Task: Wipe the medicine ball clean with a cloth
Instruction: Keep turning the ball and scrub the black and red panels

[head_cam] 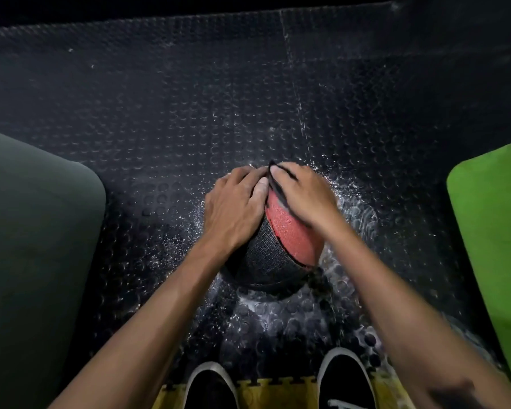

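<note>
A black and red medicine ball point(281, 240) sits on the studded black floor in the middle of the view. My left hand point(236, 208) lies flat over the ball's upper left side, fingers stretched toward the top. My right hand point(304, 196) lies over the upper right side and presses a dark cloth point(278, 190) against the red panel; only a thin dark edge of the cloth shows under the palm and by the fingertips. The right hand is slightly blurred.
White dust or powder is scattered on the rubber floor point(189, 113) around the ball. A dark grey mat point(33, 231) lies at the left, a bright green mat point(493, 231) at the right. My two black shoes point(210, 388) stand on a yellow foam tile point(278, 394).
</note>
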